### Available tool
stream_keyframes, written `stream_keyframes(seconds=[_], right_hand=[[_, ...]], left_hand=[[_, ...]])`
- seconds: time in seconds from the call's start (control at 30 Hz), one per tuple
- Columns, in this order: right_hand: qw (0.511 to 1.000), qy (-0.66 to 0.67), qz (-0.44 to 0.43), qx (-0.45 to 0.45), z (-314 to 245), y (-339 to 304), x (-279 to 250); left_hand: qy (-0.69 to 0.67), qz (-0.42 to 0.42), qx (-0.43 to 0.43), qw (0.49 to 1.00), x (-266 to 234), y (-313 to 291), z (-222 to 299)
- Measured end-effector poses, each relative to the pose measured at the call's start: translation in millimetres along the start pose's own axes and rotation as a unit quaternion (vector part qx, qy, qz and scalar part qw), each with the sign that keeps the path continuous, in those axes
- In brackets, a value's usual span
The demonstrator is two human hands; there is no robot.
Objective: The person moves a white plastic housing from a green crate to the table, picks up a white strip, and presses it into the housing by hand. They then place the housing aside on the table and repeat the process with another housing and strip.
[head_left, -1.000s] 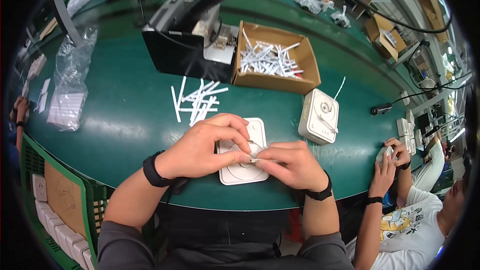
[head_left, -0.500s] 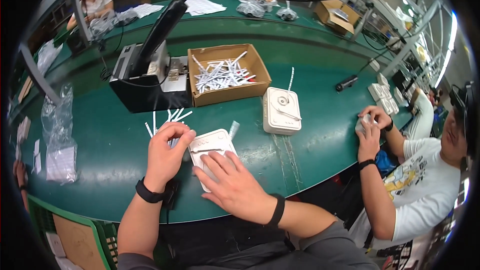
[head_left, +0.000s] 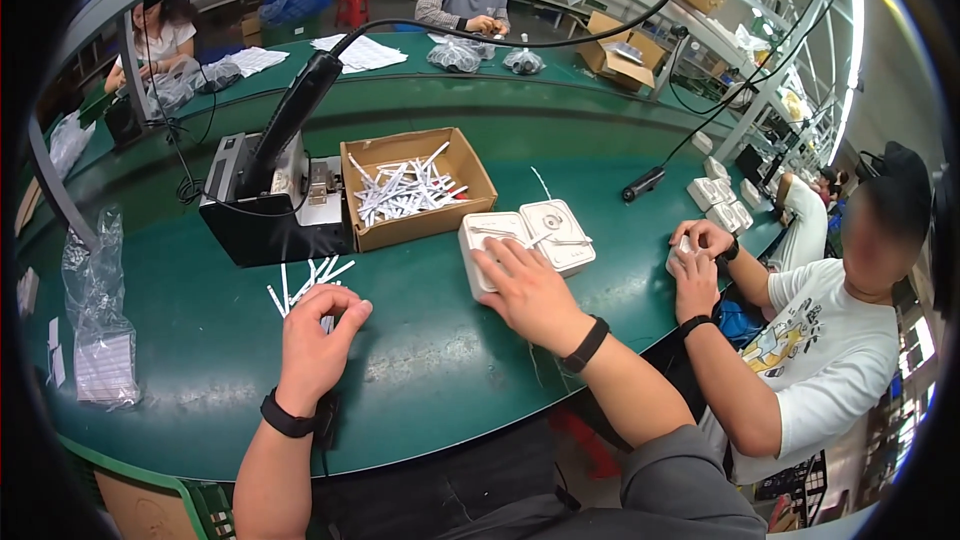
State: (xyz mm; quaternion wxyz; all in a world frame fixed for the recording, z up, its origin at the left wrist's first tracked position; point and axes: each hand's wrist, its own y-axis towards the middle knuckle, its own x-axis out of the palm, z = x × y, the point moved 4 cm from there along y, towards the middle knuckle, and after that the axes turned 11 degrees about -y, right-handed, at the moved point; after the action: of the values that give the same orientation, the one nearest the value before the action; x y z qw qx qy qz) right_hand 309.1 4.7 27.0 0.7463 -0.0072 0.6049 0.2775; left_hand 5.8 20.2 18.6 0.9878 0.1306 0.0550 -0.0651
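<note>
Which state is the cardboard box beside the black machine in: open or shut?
Open: no flap covers the cardboard box, and the white strips inside show from above.

Right hand [head_left: 535, 300] is on top of one device [head_left: 487, 224], with a second device [head_left: 560, 237] just beside that on the right. Cardboard box [head_left: 425, 223] with paper strips [head_left: 405, 190] in it is beyond that hand, a bit left. More loose strips [head_left: 284, 280] are right past the left hand [head_left: 315, 345], machine [head_left: 265, 215] behind those. Plastic bag [head_left: 97, 280]'s way off left of it, and a co-worker [head_left: 820, 350]'s over right of the right hand.
</note>
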Motion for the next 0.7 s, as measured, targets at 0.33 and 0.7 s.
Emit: stream_keyframes(seconds=[0.33,0.7], right_hand=[[0.995,-0.068,0.028,0.068,18.3,-16.8,-4.1],[0.969,0.229,-0.031,-0.087,-75.8,47.3,6.0]], left_hand=[[0.023,-0.029,0.018,0.999,12.5,7.2,2.4],[0.145,0.007,0.278,0.950,-61.5,49.3,157.3]])
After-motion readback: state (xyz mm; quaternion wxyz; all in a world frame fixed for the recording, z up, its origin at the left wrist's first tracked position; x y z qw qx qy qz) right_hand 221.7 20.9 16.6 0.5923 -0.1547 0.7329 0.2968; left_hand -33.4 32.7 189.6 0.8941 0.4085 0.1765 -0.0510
